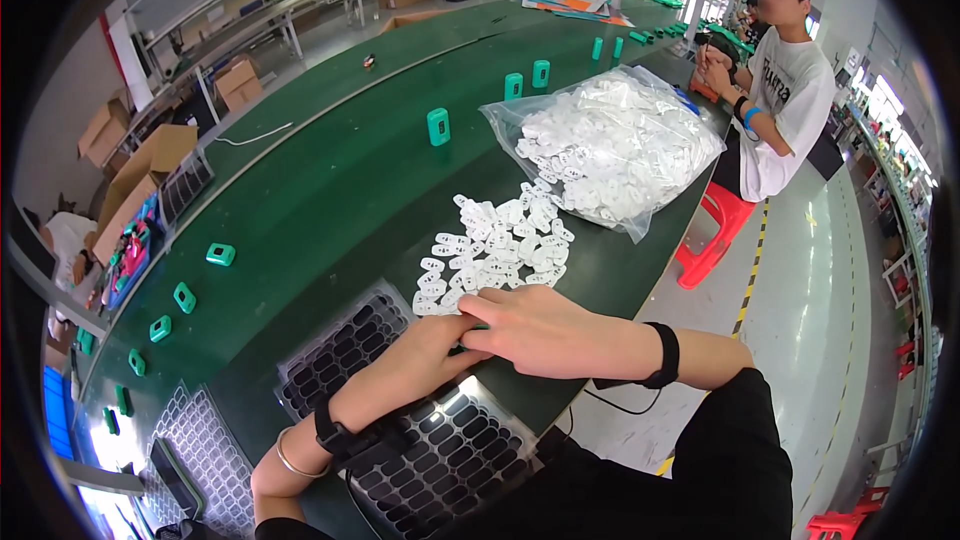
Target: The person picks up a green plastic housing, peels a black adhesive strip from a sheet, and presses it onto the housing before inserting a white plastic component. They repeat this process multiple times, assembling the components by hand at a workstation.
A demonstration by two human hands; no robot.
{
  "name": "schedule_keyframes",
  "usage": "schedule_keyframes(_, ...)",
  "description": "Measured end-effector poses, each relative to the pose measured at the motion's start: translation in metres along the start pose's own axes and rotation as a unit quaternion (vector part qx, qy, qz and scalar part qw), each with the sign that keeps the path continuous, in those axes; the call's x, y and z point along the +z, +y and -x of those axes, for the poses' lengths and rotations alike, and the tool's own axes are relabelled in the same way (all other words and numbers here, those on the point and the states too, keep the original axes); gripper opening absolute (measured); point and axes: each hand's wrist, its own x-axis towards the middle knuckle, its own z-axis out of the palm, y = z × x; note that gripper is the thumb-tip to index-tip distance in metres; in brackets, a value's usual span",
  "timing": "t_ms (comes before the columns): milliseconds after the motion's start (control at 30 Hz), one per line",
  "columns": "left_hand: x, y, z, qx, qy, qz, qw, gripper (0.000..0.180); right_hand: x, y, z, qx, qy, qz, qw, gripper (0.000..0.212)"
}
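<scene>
Operator: Hands meet over the black compartment tray [440, 460], at its far edge. The left hand [425, 355] lies curled with fingers drawn narrow, and the right hand [545, 330] lies across its fingertips, fingers pressed flat. Between them a small green piece [466, 344] shows. I cannot tell which hand grips it.

Inspector: Where do the white parts sit relative to that tray?

Operator: A loose heap of white plastic parts [500, 250] lies just beyond the tray's far edge, touching the right hand's fingertips. A clear bag [615, 145] of the same parts lies further beyond the tray, touching the heap. Green fixture blocks [438, 126] stand well beyond the tray on the green belt [330, 180].

Inspector: What else surrounds the tray?

Operator: A white compartment tray [205, 460] lies to the tray's left. Across from the tray, past the bag, another person [785, 90] sits at the bench end.

Inspector: Failure risks?

Operator: In my judgement, three. The right hand covers the left fingertips, so sight of the green piece is blocked and it may seat crooked or slip. The heap touches the working hand, so a sweep of the wrist could scatter parts across the belt. The tray overhangs the bench edge nearest the body, so downward pressure could tip it.
</scene>
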Motion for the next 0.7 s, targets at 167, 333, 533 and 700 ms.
schedule_keyframes(167, -0.012, 0.003, -0.009, -0.052, -0.072, 0.007, 0.996, 0.03, -0.02, 0.01, -0.013, 0.005, -0.096, -0.025, 0.995, 0.023)
schedule_keyframes(333, -0.054, -0.017, 0.001, 0.029, 0.049, -0.057, 0.997, 0.031, -0.031, 0.007, 0.02, -0.01, 0.083, -0.069, 0.994, 0.035)
schedule_keyframes(533, -0.207, -0.172, -0.016, -0.142, 0.318, -0.044, 0.936, 0.03, 0.009, 0.006, 0.051, 0.099, 0.089, -0.116, 0.984, 0.03)
schedule_keyframes(700, -0.289, -0.34, 0.059, -0.309, 0.457, -0.126, 0.825, 0.032, 0.035, -0.028, 0.0, 0.022, 0.079, -0.172, 0.982, 0.019)
